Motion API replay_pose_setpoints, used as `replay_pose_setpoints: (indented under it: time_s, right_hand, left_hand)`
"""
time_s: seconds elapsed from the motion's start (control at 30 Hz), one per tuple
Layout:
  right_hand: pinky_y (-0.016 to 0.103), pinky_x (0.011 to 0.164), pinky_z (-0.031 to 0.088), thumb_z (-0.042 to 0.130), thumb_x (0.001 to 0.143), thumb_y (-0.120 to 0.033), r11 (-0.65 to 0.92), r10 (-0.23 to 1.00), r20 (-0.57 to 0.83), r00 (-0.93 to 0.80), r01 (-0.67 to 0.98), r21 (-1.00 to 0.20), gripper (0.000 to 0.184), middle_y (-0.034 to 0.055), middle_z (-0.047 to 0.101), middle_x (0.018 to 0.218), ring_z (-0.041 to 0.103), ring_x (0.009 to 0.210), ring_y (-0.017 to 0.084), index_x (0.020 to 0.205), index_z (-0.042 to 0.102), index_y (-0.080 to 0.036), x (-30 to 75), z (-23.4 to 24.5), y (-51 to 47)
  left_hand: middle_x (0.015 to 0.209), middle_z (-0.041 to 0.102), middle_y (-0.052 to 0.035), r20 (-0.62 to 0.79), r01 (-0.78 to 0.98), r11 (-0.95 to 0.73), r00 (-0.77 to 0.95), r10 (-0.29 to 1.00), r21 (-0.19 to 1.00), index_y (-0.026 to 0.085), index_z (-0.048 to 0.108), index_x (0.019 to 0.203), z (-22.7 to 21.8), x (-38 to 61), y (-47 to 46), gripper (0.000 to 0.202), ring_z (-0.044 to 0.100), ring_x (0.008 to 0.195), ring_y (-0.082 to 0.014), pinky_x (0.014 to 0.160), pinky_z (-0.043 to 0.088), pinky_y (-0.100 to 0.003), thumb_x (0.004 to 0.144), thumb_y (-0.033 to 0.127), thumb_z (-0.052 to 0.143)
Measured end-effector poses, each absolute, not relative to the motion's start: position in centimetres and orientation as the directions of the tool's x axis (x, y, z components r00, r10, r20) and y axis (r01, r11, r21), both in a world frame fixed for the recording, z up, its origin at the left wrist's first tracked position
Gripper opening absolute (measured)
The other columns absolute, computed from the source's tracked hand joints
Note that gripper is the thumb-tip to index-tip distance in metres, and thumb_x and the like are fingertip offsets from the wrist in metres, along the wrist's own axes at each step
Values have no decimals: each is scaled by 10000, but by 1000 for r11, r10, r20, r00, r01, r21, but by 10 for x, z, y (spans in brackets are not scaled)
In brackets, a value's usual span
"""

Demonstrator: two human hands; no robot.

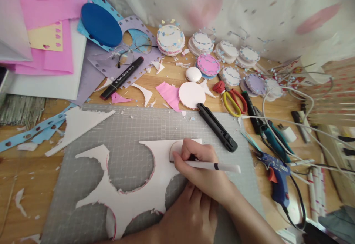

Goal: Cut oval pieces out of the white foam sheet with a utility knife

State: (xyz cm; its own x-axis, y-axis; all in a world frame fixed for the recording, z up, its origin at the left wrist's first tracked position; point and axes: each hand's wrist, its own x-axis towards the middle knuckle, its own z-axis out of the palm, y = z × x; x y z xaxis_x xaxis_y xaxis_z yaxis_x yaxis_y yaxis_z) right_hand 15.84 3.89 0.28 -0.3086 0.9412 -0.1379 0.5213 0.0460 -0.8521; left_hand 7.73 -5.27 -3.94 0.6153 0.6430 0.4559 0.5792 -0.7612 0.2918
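Note:
My right hand (206, 166) pinches a white marker pen (227, 167) with a black band; its tip is low against a white foam sheet (138, 199). A small pale round shape (175, 148) shows beside those fingers, partly covered by them. My left hand (188, 218) lies flat with fingers stretched out, partly under the right hand, over the sheet's lower right edge. Large round cut-outs with pinkish edges run through the sheet. It rests on a grey gridded cutting mat (127, 125). A black utility knife (217, 127) lies beyond my right hand.
Small decorated cake-like discs (170, 38) stand along the back. At right are scissors (234, 101), a blue glue gun (277, 175) and loose white cables (312, 105). Coloured sheets (52, 47), a black marker (122, 77) and eyeglasses (126, 56) lie at left among foam scraps.

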Motion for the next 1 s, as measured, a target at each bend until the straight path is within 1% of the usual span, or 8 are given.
replay_pose_setpoints:
  time_s: [0.1, 0.27, 0.5, 0.63, 0.8, 0.9, 1.0]
  right_hand:
    - [193, 452, 262, 566, 796, -141, 23, 933, -172, -317, 528, -849, 319, -86, 346, 513, 312, 475, 58, 582, 337, -200, 161, 5, 38]
    - [195, 453, 246, 561, 774, -128, -11, 920, -226, -321, 556, -831, 325, -87, 311, 512, 284, 494, 63, 576, 314, -200, 164, 7, 38]
    - [208, 464, 240, 550, 738, -97, -18, 910, -261, -323, 598, -801, 321, -88, 312, 510, 273, 501, 68, 564, 301, -199, 172, 8, 39]
    - [215, 470, 248, 546, 727, -96, -36, 908, -288, -306, 625, -780, 314, -87, 319, 502, 285, 496, 71, 558, 303, -201, 176, 9, 40]
    - [215, 461, 250, 542, 730, -98, -59, 903, -310, -297, 630, -774, 301, -79, 339, 505, 301, 499, 75, 558, 318, -203, 183, 10, 41]
    - [211, 457, 250, 537, 726, -98, -67, 901, -316, -298, 623, -779, 299, -77, 349, 510, 304, 503, 75, 557, 314, -204, 186, 10, 42]
    - [207, 454, 255, 536, 721, -100, -79, 902, -321, -290, 621, -780, 301, -77, 352, 507, 304, 502, 74, 555, 309, -206, 189, 11, 44]
  left_hand:
    - [850, 736, -84, 451, 575, -766, 624, 638, 289, 104, 675, 960, -39, 77, -52, 288, 660, 776, -268, 891, 358, -462, 899, 158, 399]
    - [836, 732, -96, 442, 574, -764, 627, 642, 295, 97, 672, 975, -39, 76, -52, 284, 662, 787, -267, 909, 355, -459, 902, 159, 404]
    - [909, 742, -120, 428, 563, -786, 664, 614, 254, 79, 666, 1057, -38, 76, -51, 309, 668, 862, -288, 947, 337, -487, 916, 180, 410]
    - [907, 751, -121, 453, 573, -779, 641, 620, 256, 80, 678, 1033, -39, 75, -51, 317, 675, 873, -282, 977, 324, -480, 918, 150, 391]
    - [929, 760, -123, 467, 571, -779, 632, 619, 259, 78, 684, 1047, -39, 75, -49, 348, 685, 911, -272, 1017, 308, -474, 936, 137, 359]
    - [975, 761, -124, 460, 567, -786, 646, 609, 246, 79, 684, 1064, -37, 74, -47, 331, 687, 953, -279, 1040, 296, -481, 939, 161, 389]
    - [1043, 746, -144, 440, 556, -801, 675, 592, 225, 60, 665, 1120, -36, 73, -46, 335, 675, 1014, -295, 1081, 255, -515, 940, 183, 410]
